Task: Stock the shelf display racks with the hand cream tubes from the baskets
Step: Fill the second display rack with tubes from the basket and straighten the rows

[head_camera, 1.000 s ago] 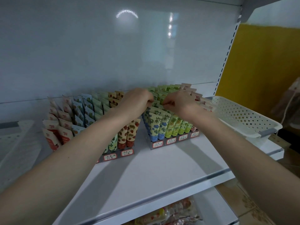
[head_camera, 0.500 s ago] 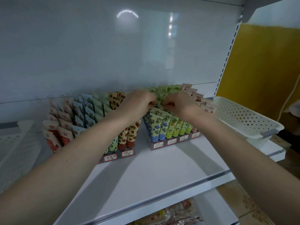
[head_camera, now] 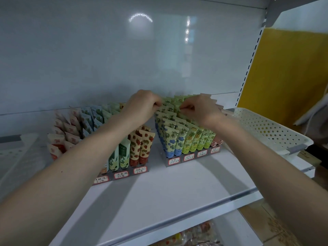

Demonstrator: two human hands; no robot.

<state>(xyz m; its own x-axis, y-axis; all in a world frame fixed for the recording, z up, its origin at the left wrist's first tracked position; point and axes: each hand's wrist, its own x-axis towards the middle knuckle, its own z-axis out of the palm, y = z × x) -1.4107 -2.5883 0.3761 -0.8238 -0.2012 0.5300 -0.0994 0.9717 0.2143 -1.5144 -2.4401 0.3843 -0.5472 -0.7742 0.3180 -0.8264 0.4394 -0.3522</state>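
Note:
Two tiered display racks stand on the white shelf (head_camera: 168, 189), both full of upright hand cream tubes. The left rack (head_camera: 122, 174) carries red, blue, green and strawberry-print tubes. The right rack (head_camera: 193, 155) carries blue-flower, pineapple, green and pink tubes. My left hand (head_camera: 142, 105) and my right hand (head_camera: 200, 109) reach over the back rows of the right rack. Fingers of both hands are curled and pinch the top edges of the green tubes (head_camera: 170, 108) there. Fingertip contact is partly hidden by the hands.
A white perforated basket (head_camera: 269, 128) sits at the shelf's right end, its inside not visible. Another pale basket (head_camera: 16, 157) lies blurred at the far left. The shelf's back panel rises close behind the racks. Packaged goods (head_camera: 193, 235) lie on the shelf below.
Both hands have shifted slightly back and up along the rows of the right rack. The racks and baskets have not moved.

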